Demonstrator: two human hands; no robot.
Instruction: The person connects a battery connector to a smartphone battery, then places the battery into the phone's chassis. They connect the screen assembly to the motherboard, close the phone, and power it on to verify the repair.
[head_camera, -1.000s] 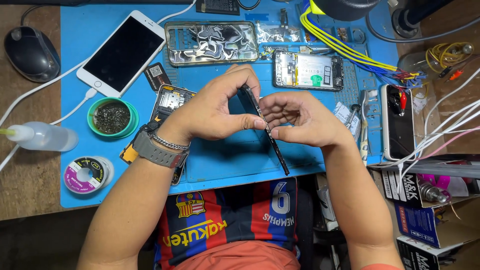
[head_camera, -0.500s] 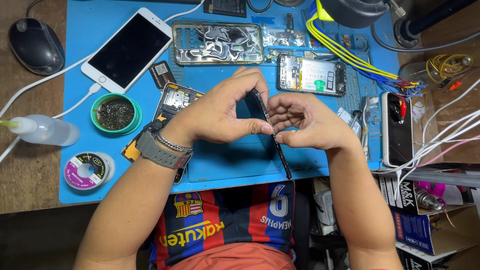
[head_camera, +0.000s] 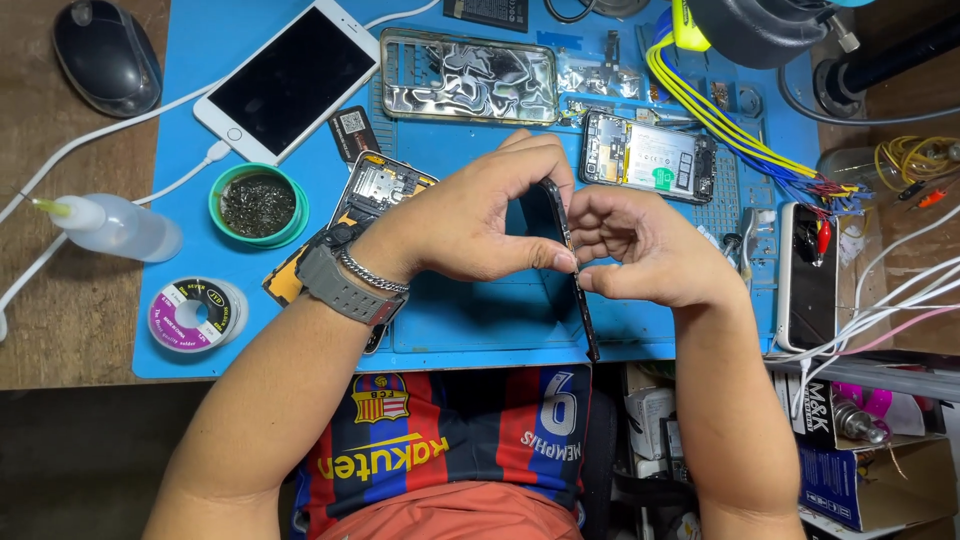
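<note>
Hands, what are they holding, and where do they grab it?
Both hands, left and right, hold a thin dark phone edge-on, pinching its long edges near the middle.

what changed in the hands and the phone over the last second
Hardly anything. Both hands keep pinching the thin dark phone edge-on above the blue mat, left hand and right hand thumbs meeting at its edge. Nothing was let go or picked up. Only the camera view drifted slightly; the white phone and solder spool lie as before.

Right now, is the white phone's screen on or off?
Off. The white phone lies face up on the blue mat, screen fully black.
</note>
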